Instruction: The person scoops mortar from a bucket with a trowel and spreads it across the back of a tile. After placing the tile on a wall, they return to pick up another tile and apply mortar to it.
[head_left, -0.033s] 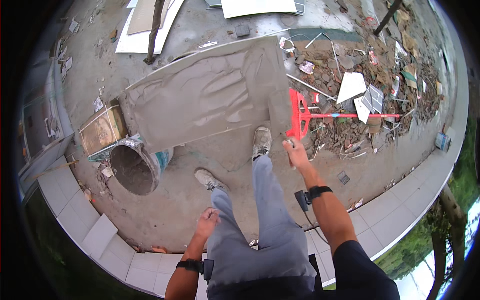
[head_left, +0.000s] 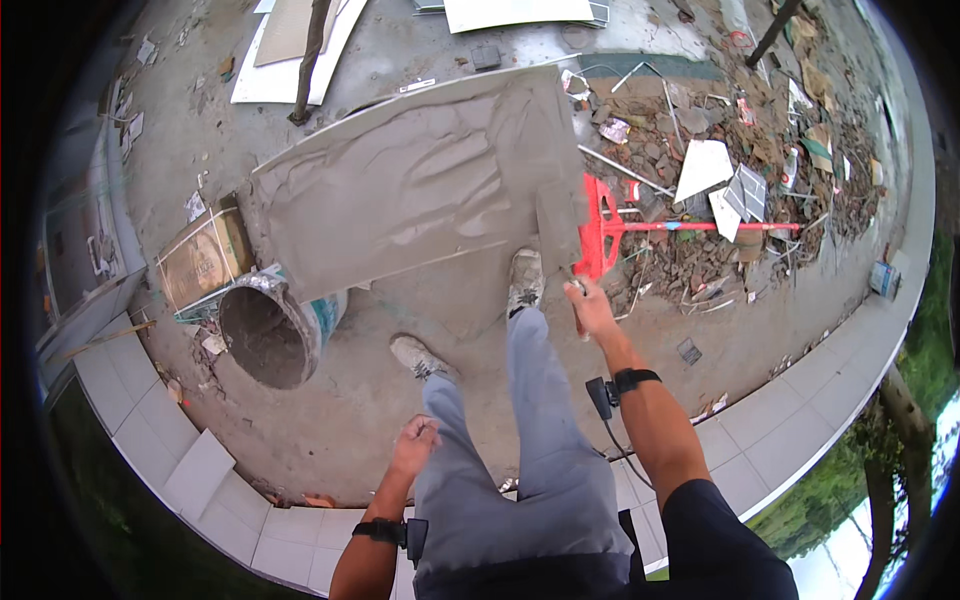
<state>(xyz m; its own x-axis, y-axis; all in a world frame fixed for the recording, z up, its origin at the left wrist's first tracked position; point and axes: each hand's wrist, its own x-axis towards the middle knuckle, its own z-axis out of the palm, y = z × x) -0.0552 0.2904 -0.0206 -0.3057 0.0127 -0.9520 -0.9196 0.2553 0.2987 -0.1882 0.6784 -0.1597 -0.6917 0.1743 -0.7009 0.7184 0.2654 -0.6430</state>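
My right hand point(head_left: 592, 305) is wrapped around the handle of a trowel point(head_left: 558, 225). Its rectangular, mortar-smeared blade lies against the right end of a large slab point(head_left: 465, 257). Wet grey mortar point(head_left: 400, 175) coats the slab's face, ridged in the middle and smoother toward the right. My left hand point(head_left: 415, 440) hangs by my left thigh, away from the slab, fingers curled in and no object visible in them. Left of my feet stands a bucket point(head_left: 325, 325), its inside grey with mortar.
Beyond the slab's right end lies a red long-handled tool point(head_left: 598, 235) with a wide head, beside a rubble heap point(head_left: 720, 265). A strapped carton point(head_left: 205, 255) sits behind the bucket. White panels point(head_left: 340, 60) lie at the back near a thin post point(head_left: 310, 60). A tiled ledge point(head_left: 790, 395) curves behind me.
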